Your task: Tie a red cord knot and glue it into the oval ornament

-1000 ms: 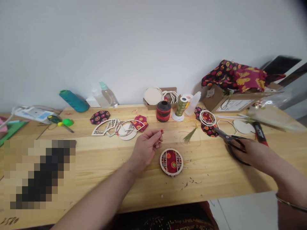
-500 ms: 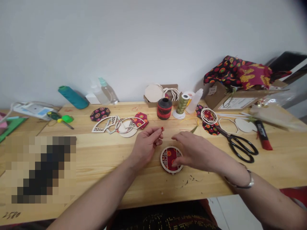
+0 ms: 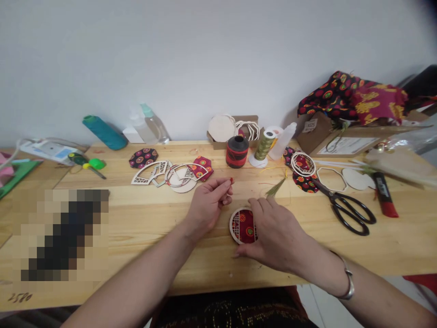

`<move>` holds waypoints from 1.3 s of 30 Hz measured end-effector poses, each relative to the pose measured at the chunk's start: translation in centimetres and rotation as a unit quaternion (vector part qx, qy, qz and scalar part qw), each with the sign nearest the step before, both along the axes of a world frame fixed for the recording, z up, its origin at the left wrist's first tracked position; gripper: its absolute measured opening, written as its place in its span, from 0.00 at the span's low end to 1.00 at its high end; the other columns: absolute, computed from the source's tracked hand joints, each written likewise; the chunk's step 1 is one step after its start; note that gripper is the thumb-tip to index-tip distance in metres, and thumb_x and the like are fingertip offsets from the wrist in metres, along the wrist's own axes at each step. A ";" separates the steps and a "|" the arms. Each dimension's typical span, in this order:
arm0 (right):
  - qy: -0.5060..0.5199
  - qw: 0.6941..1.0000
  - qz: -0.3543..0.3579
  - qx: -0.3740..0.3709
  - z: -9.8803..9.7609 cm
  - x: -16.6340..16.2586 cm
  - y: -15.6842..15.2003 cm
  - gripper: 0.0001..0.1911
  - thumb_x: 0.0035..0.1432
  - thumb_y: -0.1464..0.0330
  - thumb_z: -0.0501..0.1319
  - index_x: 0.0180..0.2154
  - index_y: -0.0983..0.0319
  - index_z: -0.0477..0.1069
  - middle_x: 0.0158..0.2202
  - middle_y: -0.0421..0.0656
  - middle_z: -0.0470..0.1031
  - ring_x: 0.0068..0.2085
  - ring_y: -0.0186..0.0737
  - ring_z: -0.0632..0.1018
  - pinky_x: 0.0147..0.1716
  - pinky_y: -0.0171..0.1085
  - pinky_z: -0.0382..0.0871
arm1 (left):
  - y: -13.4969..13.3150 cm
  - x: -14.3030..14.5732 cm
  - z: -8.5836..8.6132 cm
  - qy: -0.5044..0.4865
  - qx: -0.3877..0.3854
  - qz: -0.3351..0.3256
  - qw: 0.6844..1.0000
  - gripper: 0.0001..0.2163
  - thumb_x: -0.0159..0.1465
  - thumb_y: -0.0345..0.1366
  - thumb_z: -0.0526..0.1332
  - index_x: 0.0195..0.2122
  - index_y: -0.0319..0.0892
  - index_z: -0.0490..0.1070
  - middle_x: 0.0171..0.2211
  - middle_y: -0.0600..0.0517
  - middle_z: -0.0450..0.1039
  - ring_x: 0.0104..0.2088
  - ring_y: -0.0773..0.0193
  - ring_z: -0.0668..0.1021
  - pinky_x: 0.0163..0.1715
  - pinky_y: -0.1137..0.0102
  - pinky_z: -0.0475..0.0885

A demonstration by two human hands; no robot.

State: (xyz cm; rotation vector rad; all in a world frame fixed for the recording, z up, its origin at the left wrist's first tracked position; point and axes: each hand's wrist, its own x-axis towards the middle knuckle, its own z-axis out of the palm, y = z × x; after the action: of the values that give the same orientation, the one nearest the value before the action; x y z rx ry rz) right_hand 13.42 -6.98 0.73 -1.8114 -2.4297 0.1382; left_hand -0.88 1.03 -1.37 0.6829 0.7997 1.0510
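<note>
My left hand [image 3: 211, 200] is closed in a pinch on a small red piece [image 3: 231, 180], too small to make out fully, perhaps thread. A round ornament [image 3: 243, 225] lies on the table, with a pale wooden lattice rim over dark red patterned fabric. My right hand [image 3: 273, 228] spans its right side, fingers at the far edge and thumb by the near edge, gripping it. The hand hides the ornament's right part. Just beyond those fingers lies a green tassel [image 3: 276, 187] with a yellow loop.
Black scissors [image 3: 351, 212] and a black-and-red tube [image 3: 385, 193] lie at right. Red thread [image 3: 237, 152] and green thread [image 3: 264, 146] spools stand at the back. Wooden fan frames [image 3: 150, 173] and fabric pieces lie left of centre. A fabric-topped carton [image 3: 317, 136] stands at back right.
My right hand has come down and back over the round ornament, its thumb moving from the ornament's face to the near edge. My left hand keeps its pinch. The view has shifted slightly.
</note>
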 end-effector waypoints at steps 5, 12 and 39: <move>-0.004 1.000 0.005 -0.010 -0.4 -0.6 -0.5 0.33 0.40 0.48 0.64 0.40 0.66 0.65 0.35 0.52 0.70 0.37 0.51 0.70 0.33 0.44 0.65 | 0.0 0.0 -0.1 0.003 0.003 -0.005 1.000 0.05 0.51 0.31 0.67 0.26 0.35 0.73 0.20 0.54 0.68 0.18 0.76 0.63 0.19 0.77 0.57; 0.011 0.999 0.024 -0.023 -0.5 -0.7 -0.4 0.26 0.46 0.57 0.61 0.43 0.68 0.65 0.37 0.54 0.70 0.39 0.52 0.70 0.36 0.45 0.66 | 0.0 0.1 -0.1 0.004 0.003 -0.010 1.000 0.05 0.51 0.31 0.67 0.26 0.35 0.74 0.20 0.54 0.68 0.18 0.76 0.63 0.19 0.77 0.57; 0.016 0.983 0.000 0.184 -1.3 0.1 3.0 0.34 0.53 0.65 0.56 0.56 0.80 0.53 0.46 0.64 0.67 0.45 0.56 0.71 0.37 0.48 0.73 | -1.6 -0.5 0.2 0.306 0.341 -0.060 0.887 0.07 0.60 0.31 0.58 0.33 0.39 0.76 0.27 0.52 0.77 0.28 0.67 0.76 0.30 0.74 0.71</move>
State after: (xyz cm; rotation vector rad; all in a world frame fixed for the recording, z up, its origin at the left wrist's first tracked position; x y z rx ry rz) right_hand 13.52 -4.02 -0.54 -1.6297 -2.2472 -0.2625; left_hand -1.43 -0.53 -1.20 1.7069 0.8999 1.0050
